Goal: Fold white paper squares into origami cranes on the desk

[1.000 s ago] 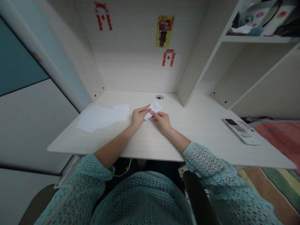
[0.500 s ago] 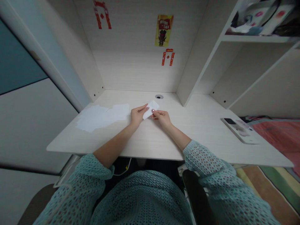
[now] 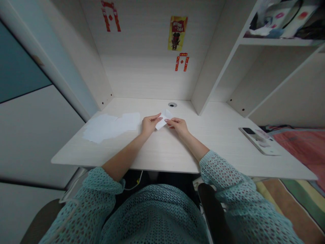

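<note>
A small piece of folded white paper (image 3: pixel 161 124) is held between my two hands, just above the middle of the desk. My left hand (image 3: pixel 150 124) grips its left side, thumb on top and the other fingers behind. From the right, my right hand (image 3: pixel 178 125) pinches the paper between thumb and fingers, and a flap of it stands up at the far side. My fingers hide part of the folds. Left of my left hand, several loose white sheets (image 3: pixel 109 128) lie overlapping on the desk.
The white desk (image 3: pixel 162 156) has a round cable hole (image 3: pixel 172 105) near its back panel. A phone (image 3: pixel 259 141) lies on the right part. Upright shelf boards (image 3: pixel 215 64) rise behind it. Beneath the front edge hangs a white cable (image 3: pixel 135 184); a chair armrest (image 3: pixel 213 213) is at my right.
My right hand has shifted slightly right and turned a little at the paper. A flap of the paper now stands more open at the far side. My left hand has barely moved.
</note>
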`<state>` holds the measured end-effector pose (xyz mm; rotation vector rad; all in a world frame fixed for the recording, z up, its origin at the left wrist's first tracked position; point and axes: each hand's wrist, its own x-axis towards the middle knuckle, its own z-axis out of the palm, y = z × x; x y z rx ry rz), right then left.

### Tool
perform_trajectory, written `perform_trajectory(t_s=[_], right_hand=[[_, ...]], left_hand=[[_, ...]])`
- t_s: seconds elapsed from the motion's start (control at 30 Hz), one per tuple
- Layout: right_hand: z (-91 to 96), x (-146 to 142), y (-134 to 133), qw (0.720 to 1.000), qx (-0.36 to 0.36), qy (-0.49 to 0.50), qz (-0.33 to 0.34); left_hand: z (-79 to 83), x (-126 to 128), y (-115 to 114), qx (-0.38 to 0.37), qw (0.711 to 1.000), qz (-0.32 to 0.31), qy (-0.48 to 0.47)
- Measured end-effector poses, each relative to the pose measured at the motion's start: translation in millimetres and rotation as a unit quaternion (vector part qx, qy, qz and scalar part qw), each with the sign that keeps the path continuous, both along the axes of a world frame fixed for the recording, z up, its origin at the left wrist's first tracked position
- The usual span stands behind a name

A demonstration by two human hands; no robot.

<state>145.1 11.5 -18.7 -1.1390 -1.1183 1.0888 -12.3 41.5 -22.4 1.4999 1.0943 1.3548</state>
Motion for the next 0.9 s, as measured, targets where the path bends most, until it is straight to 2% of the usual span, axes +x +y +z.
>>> perform_trajectory(t_s=[0.33,0.57,0.7,0.9], right_hand=[[0.1,10.7,5.3,0.999,-0.007,0.012,0.045],[-6.8,10.4,7.8,0.998,0.048,-0.004,-0.034],[-6.5,8.5,7.7,0.997,0.038,0.009,-0.072],[-3.9,8.1,5.6,0.996,0.008,0.058,-0.062]], left_hand=[[3.5,0.4,-2.1,-0.015,1.000,-0.002,-0.015],[3.6,0.6,-2.5,-0.012,1.000,-0.006,-0.006],[3.4,1.6,-2.8,-0.016,1.000,-0.006,-0.021],[1.6,3.2,-3.9,-0.023,0.999,-0.008,-0.033]])
